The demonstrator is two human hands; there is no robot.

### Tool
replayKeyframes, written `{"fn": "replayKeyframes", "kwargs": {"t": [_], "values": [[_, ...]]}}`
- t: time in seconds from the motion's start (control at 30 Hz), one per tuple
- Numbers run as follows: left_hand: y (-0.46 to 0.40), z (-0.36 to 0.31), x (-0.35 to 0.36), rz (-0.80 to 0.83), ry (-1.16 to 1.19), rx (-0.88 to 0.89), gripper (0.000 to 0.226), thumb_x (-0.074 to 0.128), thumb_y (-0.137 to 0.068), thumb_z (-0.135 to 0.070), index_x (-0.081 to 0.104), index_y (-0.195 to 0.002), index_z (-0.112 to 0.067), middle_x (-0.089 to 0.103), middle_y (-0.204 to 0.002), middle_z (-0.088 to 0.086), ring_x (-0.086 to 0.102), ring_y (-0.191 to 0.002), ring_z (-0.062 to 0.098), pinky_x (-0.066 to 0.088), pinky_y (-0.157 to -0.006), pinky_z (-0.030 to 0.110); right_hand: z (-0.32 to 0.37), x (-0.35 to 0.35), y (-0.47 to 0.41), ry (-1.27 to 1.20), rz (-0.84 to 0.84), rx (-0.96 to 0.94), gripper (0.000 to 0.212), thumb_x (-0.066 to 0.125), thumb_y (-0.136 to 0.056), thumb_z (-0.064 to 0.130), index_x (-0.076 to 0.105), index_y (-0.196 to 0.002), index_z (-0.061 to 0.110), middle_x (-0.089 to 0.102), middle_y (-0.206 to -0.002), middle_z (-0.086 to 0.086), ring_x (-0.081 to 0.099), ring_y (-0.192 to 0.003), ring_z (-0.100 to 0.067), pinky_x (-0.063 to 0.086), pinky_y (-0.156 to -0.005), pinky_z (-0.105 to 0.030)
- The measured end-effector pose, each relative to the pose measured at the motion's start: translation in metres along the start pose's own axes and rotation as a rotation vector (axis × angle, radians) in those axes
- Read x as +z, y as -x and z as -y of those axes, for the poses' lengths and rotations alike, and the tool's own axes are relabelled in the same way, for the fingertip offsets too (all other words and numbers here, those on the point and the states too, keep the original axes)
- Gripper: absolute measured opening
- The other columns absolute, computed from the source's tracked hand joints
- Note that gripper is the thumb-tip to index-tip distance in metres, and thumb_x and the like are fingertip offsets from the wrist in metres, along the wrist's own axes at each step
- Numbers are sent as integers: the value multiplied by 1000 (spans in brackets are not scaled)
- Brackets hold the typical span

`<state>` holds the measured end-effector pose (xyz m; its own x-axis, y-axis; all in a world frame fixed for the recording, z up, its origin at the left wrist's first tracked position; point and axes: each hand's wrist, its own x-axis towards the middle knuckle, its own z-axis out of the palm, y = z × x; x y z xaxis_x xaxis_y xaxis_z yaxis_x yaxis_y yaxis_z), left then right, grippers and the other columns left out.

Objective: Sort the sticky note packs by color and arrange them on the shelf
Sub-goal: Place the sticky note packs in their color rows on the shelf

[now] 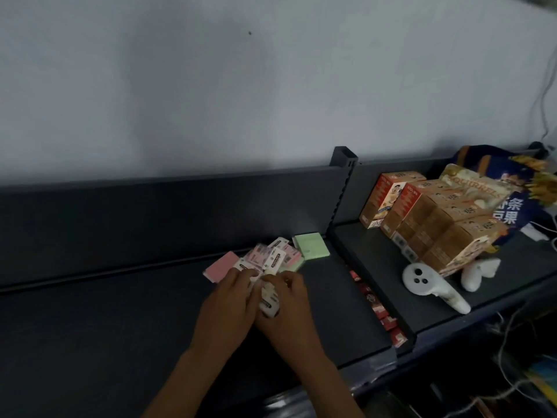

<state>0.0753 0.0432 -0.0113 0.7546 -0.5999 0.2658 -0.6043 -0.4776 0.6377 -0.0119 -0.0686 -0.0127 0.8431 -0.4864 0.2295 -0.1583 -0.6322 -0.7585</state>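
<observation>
A loose pile of sticky note packs (272,257) lies on the dark shelf (90,312), pink and green ones mixed, several showing white labels. A pink pack (221,266) lies flat at the pile's left. A green pack (312,246) lies at its far right. My left hand (230,300) and my right hand (289,300) meet at the near edge of the pile, both with fingers curled on a pale labelled pack (269,301) between them. The pack's colour is hard to tell.
A raised divider (342,191) ends this shelf on the right. Beyond it stand orange snack boxes (428,218), a blue snack bag (512,188) and two white controllers (422,282). Red boxes (379,309) show in the gap below. Cables (512,351) hang at the right.
</observation>
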Motion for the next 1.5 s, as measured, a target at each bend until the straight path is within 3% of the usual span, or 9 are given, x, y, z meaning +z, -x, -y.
{"fn": "replayKeyframes", "kwargs": {"t": [0.13,0.2,0.3,0.4,0.63,0.83,1.13,1.3,1.5], "values": [[4,-6,12,41,-13,45,29,39,-105,-37,54,-128,-36,59,-125,-15,56,-106,4,53,-87,32,-19,-21,5,-169,-58,77,23,66,-93,21,69,-116,22,53,-113,15,55,-104,1,45,-88,-17],[5,-15,16,83,48,58,28,40,-105,-36,53,-130,-40,56,-128,-22,53,-112,-2,50,-92,27,-24,-31,9,-254,-45,131,19,57,-102,31,69,-116,26,64,-109,13,61,-99,2,48,-84,-16],[6,-32,20,53,105,35,17,48,-102,-43,55,-118,-42,58,-113,-26,56,-102,-3,51,-83,23,-28,-44,14,-348,-48,194,22,49,-103,45,63,-109,30,70,-96,11,66,-87,-2,53,-72,-22],[10,-44,22,-9,72,6,11,52,-98,-50,54,-102,-40,55,-99,-24,55,-91,-2,48,-74,21,-32,-58,17,-379,-37,168,19,48,-103,44,59,-107,29,69,-90,9,66,-77,-4,48,-60,-19],[34,-51,24,-124,-52,-67,14,49,-100,-48,50,-99,-34,50,-96,-19,53,-85,3,51,-70,31,-40,-63,20,-342,50,78,17,47,-104,39,60,-111,30,66,-96,11,62,-85,-2,47,-68,-17],[62,-42,7,-200,-192,-75,32,31,-103,-56,54,-101,-33,47,-95,-16,48,-87,8,50,-71,35,-30,-51,27,-372,101,13,12,48,-104,37,59,-107,33,65,-92,11,60,-83,-1,45,-64,-16],[135,-17,-32,-385,-431,-243,38,36,-104,-45,64,-101,-19,55,-96,-2,50,-84,19,48,-73,39,12,9,52,-462,255,-93,10,53,-103,29,63,-105,30,67,-94,10,62,-85,-2,48,-66,-18],[171,-6,-64,-433,-467,-325,38,33,-106,-46,63,-106,-22,52,-99,-4,48,-88,17,42,-76,33,46,41,71,-469,319,-157,11,50,-104,31,61,-103,32,65,-90,8,62,-80,-6,51,-67,-32],[215,21,-106,-501,-630,-436,37,37,-104,-45,67,-107,-22,53,-95,-3,49,-85,21,42,-74,39,98,80,86,-469,420,-242,13,52,-102,31,63,-109,28,66,-97,9,63,-89,-7,54,-75,-33]]}}
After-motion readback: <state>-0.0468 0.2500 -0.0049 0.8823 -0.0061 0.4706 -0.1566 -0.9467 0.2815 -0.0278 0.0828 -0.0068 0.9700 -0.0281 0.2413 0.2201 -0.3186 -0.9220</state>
